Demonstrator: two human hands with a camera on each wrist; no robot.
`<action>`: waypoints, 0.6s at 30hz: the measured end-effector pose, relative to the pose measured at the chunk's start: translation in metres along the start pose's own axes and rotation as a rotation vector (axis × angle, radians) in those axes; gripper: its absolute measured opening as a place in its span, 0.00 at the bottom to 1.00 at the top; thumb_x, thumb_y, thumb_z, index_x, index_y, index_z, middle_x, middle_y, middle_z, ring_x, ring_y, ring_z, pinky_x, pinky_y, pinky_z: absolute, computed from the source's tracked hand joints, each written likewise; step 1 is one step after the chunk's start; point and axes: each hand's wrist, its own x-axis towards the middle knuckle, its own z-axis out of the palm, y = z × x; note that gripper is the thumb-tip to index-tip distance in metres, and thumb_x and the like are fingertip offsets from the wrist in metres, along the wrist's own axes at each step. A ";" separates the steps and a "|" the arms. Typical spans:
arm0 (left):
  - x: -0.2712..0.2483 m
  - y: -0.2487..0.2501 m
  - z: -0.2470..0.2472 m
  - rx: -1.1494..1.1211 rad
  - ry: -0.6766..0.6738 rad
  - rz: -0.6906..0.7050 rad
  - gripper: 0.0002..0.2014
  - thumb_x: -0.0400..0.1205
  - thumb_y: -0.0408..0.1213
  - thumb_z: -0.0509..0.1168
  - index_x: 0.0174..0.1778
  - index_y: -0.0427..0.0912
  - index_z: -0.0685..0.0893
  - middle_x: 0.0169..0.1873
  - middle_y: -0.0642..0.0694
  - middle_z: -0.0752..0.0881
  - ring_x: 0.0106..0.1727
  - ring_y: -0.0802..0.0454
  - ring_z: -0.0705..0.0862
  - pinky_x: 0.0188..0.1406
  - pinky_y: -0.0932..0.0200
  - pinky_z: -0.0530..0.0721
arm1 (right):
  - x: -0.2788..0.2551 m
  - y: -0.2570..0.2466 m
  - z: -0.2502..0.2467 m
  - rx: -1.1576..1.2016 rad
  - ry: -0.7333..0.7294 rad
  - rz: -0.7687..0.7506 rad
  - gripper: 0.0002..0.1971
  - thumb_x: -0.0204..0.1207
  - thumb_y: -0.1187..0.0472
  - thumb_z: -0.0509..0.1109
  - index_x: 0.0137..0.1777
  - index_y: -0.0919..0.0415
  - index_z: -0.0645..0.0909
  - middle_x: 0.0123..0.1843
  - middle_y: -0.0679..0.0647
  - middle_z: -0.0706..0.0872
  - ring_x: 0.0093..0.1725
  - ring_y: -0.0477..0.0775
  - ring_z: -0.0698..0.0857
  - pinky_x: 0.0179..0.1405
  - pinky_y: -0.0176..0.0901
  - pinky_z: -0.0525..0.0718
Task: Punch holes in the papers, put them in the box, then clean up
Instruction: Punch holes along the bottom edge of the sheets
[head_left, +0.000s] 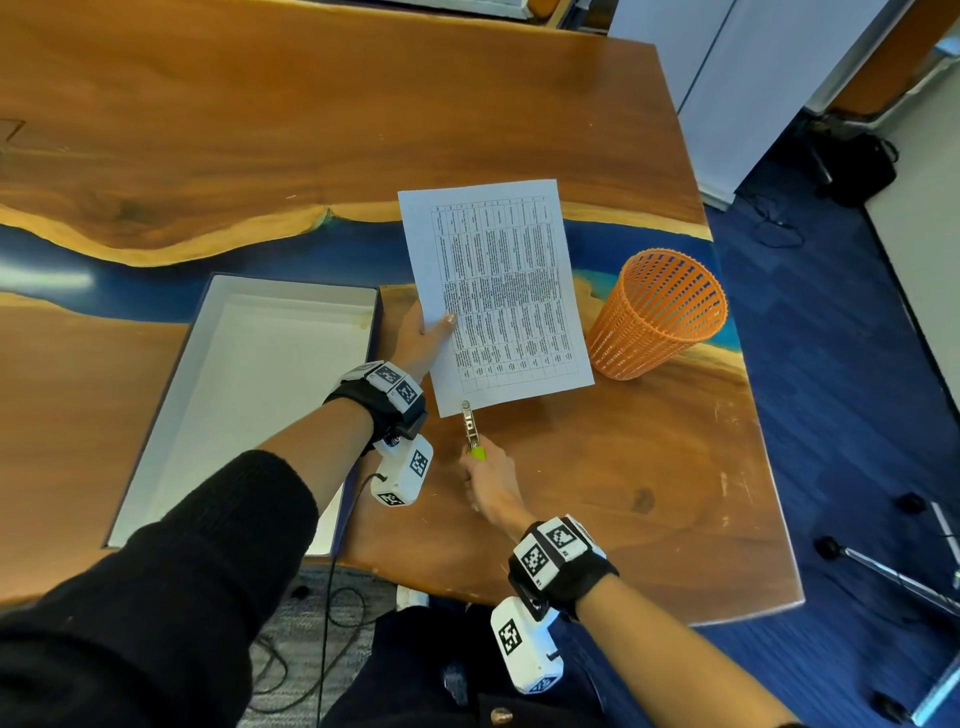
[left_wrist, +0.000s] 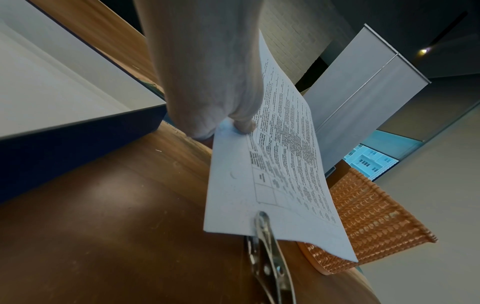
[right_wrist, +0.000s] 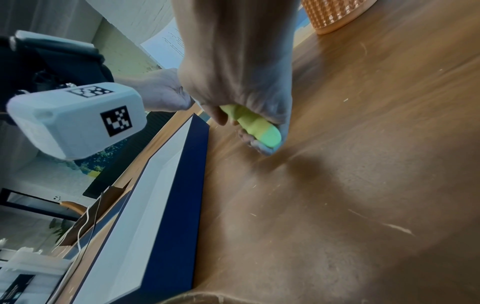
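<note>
A printed sheet of paper (head_left: 498, 296) with a table of text is held above the table by my left hand (head_left: 423, 338), which pinches its left edge between thumb and fingers (left_wrist: 242, 123). My right hand (head_left: 491, 486) grips the green handles (right_wrist: 255, 125) of a metal hole punch (head_left: 470, 426). The punch's steel nose (left_wrist: 262, 218) is clamped over the near edge of the paper (left_wrist: 272, 185). An open box (head_left: 244, 395), white inside with dark blue walls (right_wrist: 176, 205), lies on the table to the left of both hands, with nothing in it.
An orange mesh basket (head_left: 657, 314) stands on the table to the right of the paper. The wooden table (head_left: 649, 493) ends just right of it, with blue floor, cables and a stand leg beyond. Cables hang below the near edge.
</note>
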 end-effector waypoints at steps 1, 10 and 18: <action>0.000 0.000 0.000 -0.002 0.000 0.000 0.21 0.85 0.33 0.62 0.74 0.36 0.71 0.67 0.37 0.82 0.61 0.45 0.85 0.60 0.46 0.85 | -0.001 -0.001 0.000 -0.006 -0.007 -0.001 0.04 0.61 0.60 0.58 0.29 0.50 0.70 0.31 0.54 0.77 0.35 0.56 0.73 0.35 0.48 0.73; -0.003 0.004 -0.001 -0.015 -0.038 0.005 0.23 0.84 0.31 0.62 0.76 0.34 0.70 0.69 0.37 0.80 0.63 0.43 0.84 0.62 0.46 0.84 | -0.004 -0.002 -0.009 0.115 -0.051 0.063 0.07 0.72 0.71 0.57 0.39 0.59 0.72 0.30 0.58 0.76 0.23 0.54 0.72 0.21 0.38 0.70; -0.004 0.006 0.001 -0.048 0.026 -0.015 0.22 0.85 0.29 0.61 0.76 0.34 0.69 0.70 0.36 0.79 0.67 0.41 0.82 0.62 0.47 0.83 | -0.009 -0.002 -0.010 0.165 0.005 -0.049 0.22 0.75 0.69 0.59 0.60 0.42 0.61 0.49 0.59 0.79 0.21 0.55 0.77 0.18 0.39 0.75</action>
